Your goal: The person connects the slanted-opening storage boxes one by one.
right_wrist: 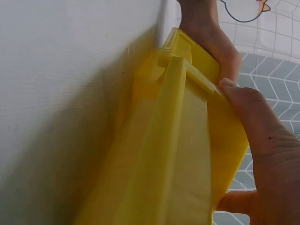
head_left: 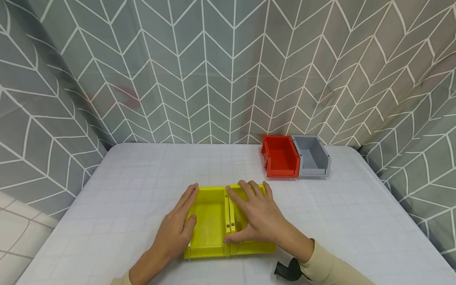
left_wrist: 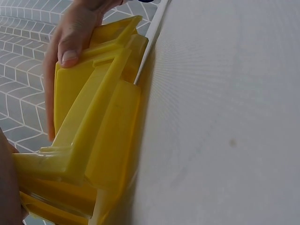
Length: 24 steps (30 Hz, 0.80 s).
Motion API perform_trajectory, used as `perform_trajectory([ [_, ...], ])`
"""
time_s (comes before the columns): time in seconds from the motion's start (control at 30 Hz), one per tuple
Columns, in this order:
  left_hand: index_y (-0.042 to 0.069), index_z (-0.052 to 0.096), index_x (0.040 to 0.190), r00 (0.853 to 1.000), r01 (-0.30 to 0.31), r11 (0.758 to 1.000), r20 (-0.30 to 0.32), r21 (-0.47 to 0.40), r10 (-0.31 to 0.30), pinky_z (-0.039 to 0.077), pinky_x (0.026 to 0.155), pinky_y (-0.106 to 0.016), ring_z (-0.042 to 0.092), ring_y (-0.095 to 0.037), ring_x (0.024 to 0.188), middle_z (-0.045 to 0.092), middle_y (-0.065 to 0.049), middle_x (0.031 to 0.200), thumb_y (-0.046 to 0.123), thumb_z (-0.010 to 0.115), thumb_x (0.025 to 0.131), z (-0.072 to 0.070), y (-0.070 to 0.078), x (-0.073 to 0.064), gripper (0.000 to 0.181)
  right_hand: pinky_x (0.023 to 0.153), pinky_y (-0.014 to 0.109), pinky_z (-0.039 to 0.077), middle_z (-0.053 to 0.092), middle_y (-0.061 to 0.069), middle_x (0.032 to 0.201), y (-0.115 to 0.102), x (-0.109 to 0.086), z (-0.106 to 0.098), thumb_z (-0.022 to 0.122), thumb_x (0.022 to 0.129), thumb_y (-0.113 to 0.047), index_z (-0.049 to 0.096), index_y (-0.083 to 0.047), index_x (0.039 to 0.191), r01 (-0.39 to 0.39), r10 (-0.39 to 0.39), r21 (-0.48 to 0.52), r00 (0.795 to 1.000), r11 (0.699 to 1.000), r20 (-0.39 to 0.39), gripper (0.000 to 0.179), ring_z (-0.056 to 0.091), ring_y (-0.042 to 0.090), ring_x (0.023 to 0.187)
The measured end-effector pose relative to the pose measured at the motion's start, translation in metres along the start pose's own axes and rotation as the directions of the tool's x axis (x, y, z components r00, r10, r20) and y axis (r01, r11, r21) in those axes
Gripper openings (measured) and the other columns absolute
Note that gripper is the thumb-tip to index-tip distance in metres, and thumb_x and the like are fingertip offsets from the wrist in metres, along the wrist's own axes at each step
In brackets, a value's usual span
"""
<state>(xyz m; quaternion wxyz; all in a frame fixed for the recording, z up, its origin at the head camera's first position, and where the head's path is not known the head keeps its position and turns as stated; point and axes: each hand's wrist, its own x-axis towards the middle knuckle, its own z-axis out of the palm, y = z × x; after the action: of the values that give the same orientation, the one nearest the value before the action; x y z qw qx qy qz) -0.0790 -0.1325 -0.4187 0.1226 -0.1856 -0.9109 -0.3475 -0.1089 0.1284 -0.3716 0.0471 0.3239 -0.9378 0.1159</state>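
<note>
Two yellow storage bins stand side by side on the table, their long walls meeting. My left hand (head_left: 174,231) holds the left yellow bin (head_left: 210,217) by its outer wall, fingers along the outside and thumb over the rim. Across the right yellow bin (head_left: 253,248) spreads my right hand (head_left: 261,215). Its fingertips lie at the far rim, and its thumb (right_wrist: 248,108) presses by the walls where the bins meet. Much of the right bin's inside is hidden under that hand. The left wrist view shows the bins' yellow walls (left_wrist: 101,136) from low down, near the tabletop.
Farther back on the right, a red bin (head_left: 283,156) stands against a grey bin (head_left: 311,156). A black strap-like piece (head_left: 289,270) lies by the right sleeve. Patterned curtain (head_left: 221,71) surrounds the white table (head_left: 142,174) at the back and sides.
</note>
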Motion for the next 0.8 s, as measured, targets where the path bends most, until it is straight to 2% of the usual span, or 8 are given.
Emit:
perform_trajectory([
  [0.3,0.006,0.030,0.164,1.000,0.004,1.000,0.007,-0.002,-0.004,0.028,0.120,-0.039,0.026,-0.016,0.152,0.017,0.006,0.171,0.002,0.054,0.097,-0.0009,0.0012,-0.0001,0.071,0.113,0.076,0.022,0.041,0.019,0.155,0.0012,-0.0014,0.0027,0.072,0.070,-0.082,0.045,-0.019,0.160,0.012,-0.012,-0.005,1.000,1.000,0.006,0.113,0.038,0.043,0.137],
  [0.8,0.005,0.031,0.163,1.000,-0.020,1.000,-0.012,-0.003,0.020,0.024,0.121,-0.032,0.026,-0.017,0.152,0.019,0.005,0.171,-0.001,0.053,0.097,-0.0009,-0.0010,-0.0017,0.070,0.113,0.077,0.020,0.040,0.017,0.156,0.0028,-0.0011,0.0051,0.071,0.071,-0.083,0.042,-0.020,0.161,0.022,-0.022,0.009,1.000,1.000,0.012,0.114,0.038,0.042,0.139],
])
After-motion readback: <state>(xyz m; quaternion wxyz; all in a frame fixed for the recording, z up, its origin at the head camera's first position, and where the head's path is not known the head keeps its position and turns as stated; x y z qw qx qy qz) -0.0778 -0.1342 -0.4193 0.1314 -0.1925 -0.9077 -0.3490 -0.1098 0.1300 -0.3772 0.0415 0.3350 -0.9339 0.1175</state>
